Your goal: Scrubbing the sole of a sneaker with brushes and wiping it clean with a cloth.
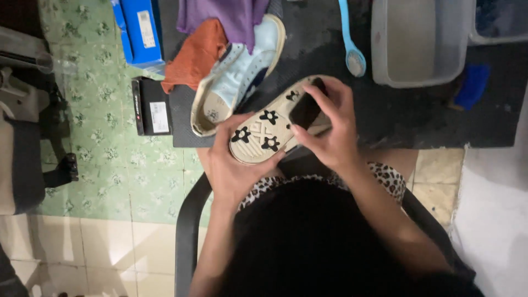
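The left hand [234, 165] grips the heel end of a cream shoe [269, 129] turned sole-up above the lap, fingers curled around its edge, while the right hand [327, 129] pinches a small dark block [305, 110] against the sole near the toe. This looks like scrubbing the sole, which calls for a steady grip and firm strokes. Beyond the shoe lie its mate [236, 77], cloths [195, 55], a blue brush [352, 52] and a grey tub [418, 41].

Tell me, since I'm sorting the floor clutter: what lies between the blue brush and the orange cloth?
In the head view, a pale blue shoe lies between the orange cloth and the blue brush, on the dark mat.
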